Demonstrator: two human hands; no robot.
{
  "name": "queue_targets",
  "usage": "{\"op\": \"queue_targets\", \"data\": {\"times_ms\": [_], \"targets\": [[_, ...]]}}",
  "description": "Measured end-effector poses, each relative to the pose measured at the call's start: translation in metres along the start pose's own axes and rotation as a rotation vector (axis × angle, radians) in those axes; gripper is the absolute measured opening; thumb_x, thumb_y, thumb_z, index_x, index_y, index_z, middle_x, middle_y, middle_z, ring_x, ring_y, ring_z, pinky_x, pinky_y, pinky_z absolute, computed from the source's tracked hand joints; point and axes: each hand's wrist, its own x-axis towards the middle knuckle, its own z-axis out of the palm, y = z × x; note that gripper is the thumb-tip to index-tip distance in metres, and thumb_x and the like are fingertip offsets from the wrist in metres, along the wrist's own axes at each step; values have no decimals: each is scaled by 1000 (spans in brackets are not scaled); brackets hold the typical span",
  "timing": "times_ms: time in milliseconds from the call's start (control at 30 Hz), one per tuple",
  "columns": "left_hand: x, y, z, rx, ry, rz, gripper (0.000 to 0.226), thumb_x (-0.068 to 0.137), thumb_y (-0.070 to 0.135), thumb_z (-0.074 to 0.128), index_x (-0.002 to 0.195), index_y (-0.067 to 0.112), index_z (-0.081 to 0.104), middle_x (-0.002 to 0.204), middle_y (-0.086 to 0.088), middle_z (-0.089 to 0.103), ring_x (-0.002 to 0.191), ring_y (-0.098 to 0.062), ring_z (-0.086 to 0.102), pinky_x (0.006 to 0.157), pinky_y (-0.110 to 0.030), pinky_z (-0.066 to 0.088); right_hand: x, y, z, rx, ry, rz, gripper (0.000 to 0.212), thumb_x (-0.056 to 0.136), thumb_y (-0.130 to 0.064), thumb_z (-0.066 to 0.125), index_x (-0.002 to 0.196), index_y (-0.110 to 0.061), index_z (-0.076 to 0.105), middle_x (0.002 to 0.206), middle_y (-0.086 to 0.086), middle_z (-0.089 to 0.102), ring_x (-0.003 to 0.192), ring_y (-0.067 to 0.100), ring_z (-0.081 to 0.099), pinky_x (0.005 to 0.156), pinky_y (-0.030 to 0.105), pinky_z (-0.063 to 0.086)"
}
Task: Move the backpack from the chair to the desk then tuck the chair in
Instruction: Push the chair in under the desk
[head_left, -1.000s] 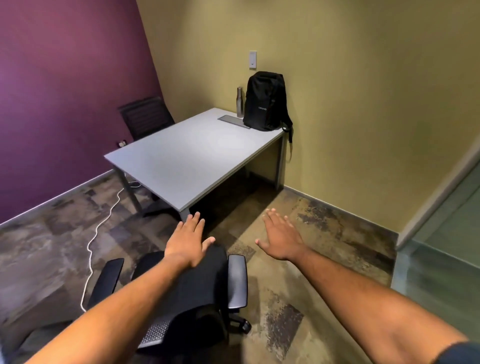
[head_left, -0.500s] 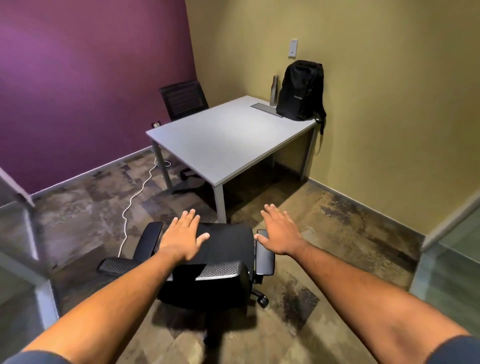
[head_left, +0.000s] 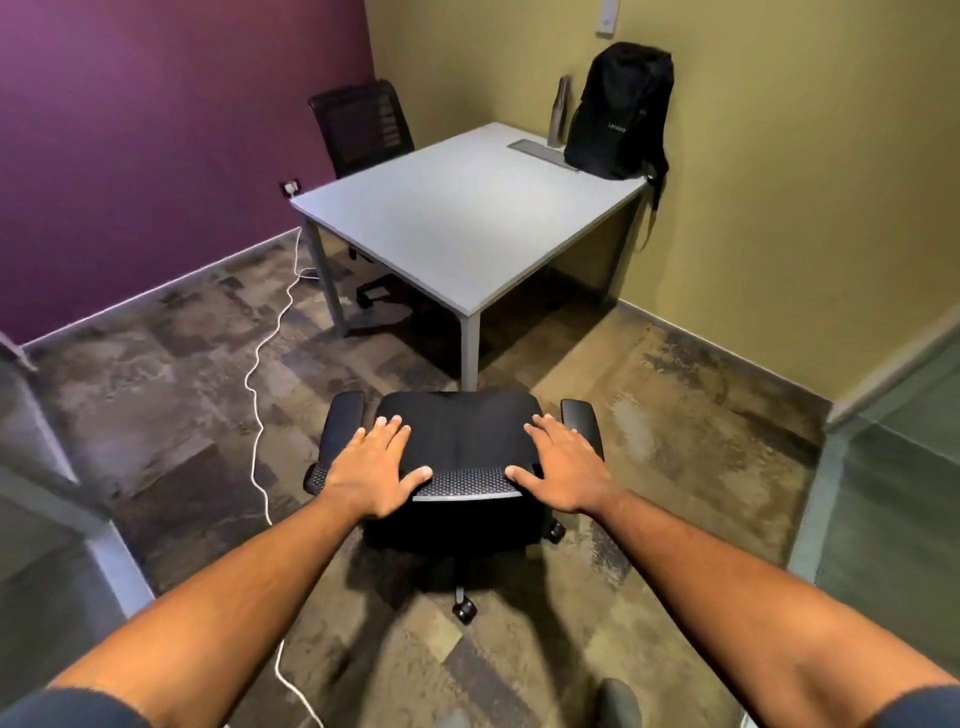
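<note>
The black backpack (head_left: 621, 109) stands upright on the far right corner of the grey desk (head_left: 457, 218), leaning against the yellow wall. The black office chair (head_left: 457, 436) stands on the floor just short of the desk's near corner, its seat bare and facing the desk. My left hand (head_left: 371, 467) lies over the left end of the backrest's top edge and my right hand (head_left: 563, 467) over the right end. Fingers drape forward and thumbs rest along the mesh rim.
A metal bottle (head_left: 560, 111) and a grey strip (head_left: 540, 153) sit beside the backpack. A second black chair (head_left: 361, 124) is at the desk's far side by the purple wall. A white cable (head_left: 254, 384) trails across the floor at left. Glass partitions (head_left: 893, 493) flank both sides.
I have stepped behind the chair, so its backrest now faces me. Both hands, hovering open before, have come down onto the top of the backrest.
</note>
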Motion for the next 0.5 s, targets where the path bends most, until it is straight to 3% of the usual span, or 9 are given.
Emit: {"op": "queue_targets", "data": {"times_ms": [133,233,300,400,500], "targets": [[-7,-21,15,-83,-110,3,89,97,73,28,162,15,11,171,-8,13,158,-24,5,127,-44,6,-1,-12,16,-6,-50,28,90,93,-78,35,157,-14,37,159,7,44,148,25,37,121,45,26],[-9,-27,21,-133,-118,7,88,95,75,28,160,14,25,166,-13,28,157,-26,14,127,-45,11,-4,-14,17,-82,-89,38,95,89,-86,20,149,-19,50,143,7,61,134,27,54,114,47,36],[-9,-27,21,-97,-140,37,93,90,81,27,154,15,37,158,-14,43,151,-29,31,125,-46,18,-8,-14,18,-122,-94,21,99,84,-92,15,139,-22,59,130,5,69,121,27,62,107,47,43],[-11,-26,24,-49,-137,72,99,75,94,20,127,19,59,131,-10,65,126,-29,57,115,-47,34,-18,-16,21,-136,-82,12,102,72,-103,19,116,-22,65,108,1,70,102,25,65,99,48,45],[-20,-22,31,-32,-118,100,99,73,96,23,124,20,60,127,-7,67,120,-28,60,110,-47,38,-30,-16,26,-149,-64,3,104,63,-108,24,106,-22,62,104,0,67,98,25,64,97,48,44]]}}
